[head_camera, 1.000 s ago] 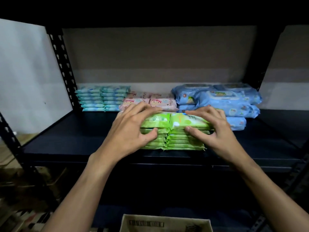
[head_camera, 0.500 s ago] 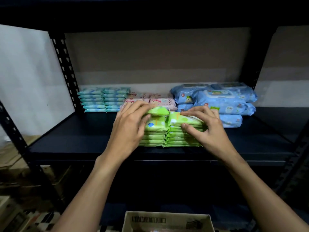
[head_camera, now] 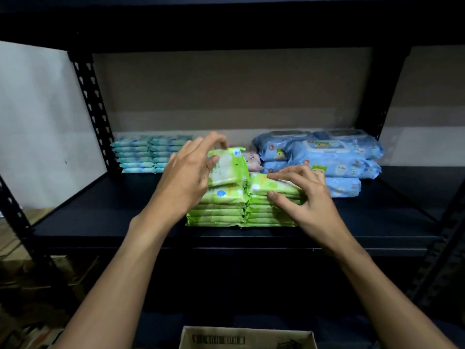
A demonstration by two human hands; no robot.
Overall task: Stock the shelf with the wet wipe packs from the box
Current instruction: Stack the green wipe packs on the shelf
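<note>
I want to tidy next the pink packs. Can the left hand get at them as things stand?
Probably not directly. The pink packs sit behind the green stacks, and the left hand already holds a tilted green pack in front of them.

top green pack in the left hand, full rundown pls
The top green pack is a small soft pouch in glossy light-green film with a whitish panel and blue dots. It is tilted, rear edge raised, atop the left green stack near the shelf front. The left hand pinches it.

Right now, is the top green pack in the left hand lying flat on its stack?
No, the top green pack is tilted up, gripped by the left hand above the green stack.
</note>
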